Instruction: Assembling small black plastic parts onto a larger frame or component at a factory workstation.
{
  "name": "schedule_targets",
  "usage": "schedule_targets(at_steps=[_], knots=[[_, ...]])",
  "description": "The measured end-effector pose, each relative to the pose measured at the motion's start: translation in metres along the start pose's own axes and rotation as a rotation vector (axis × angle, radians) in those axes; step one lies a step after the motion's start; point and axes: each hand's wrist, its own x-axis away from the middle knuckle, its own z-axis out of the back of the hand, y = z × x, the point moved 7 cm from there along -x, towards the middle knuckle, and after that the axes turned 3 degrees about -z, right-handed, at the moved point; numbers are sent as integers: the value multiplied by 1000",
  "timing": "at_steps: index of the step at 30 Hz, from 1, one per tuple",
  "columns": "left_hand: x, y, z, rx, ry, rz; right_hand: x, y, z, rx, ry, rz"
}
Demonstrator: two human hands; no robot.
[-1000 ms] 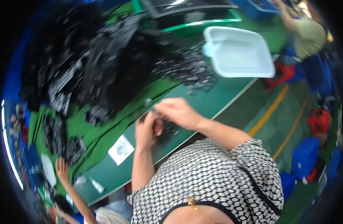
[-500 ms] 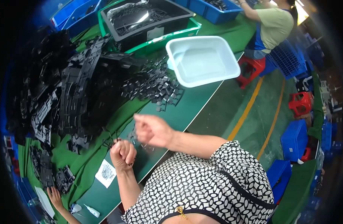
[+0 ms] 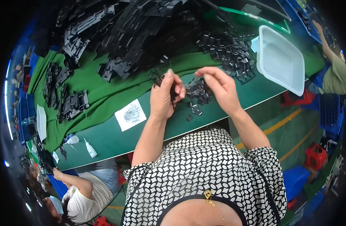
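My left hand (image 3: 166, 92) is closed round thin black plastic pieces (image 3: 156, 78), whose prongs stick out beyond the thumb and fingers. Just to its right, my right hand (image 3: 222, 89) has its thumb and forefinger stretched toward the left hand, with nothing visible between them. Small loose black plastic parts (image 3: 199, 91) lie on the green table between the two hands. Behind the right hand spreads a larger heap of black clip-like parts (image 3: 231, 52). A printed sheet (image 3: 130, 115) rests on the table to the left of my left forearm.
Large black moulded panels (image 3: 129, 32) are piled on green cloth at the back. A white plastic tub (image 3: 280, 62) stands at the right table edge. Glue bottles (image 3: 90, 148) lie at the left, near a seated person (image 3: 86, 188). Another person (image 3: 335, 73) is at the far right.
The view has swung left, so the table's things sit farther right. My right hand has moved from a blurred closed shape to stretched fingers. The left hand keeps its black pieces.
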Motion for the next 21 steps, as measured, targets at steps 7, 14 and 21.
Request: schedule_targets(at_steps=[7, 14, 21], knots=[[-5, 4, 8, 180, 36, -56, 50, 1, -53, 972, -302, 524], [5, -2, -16, 28, -223, -8, 16, -23, -12, 638, 68, 456], [16, -24, -27, -157, -444, 160, -10, 5, -16, -163, -151, -166]])
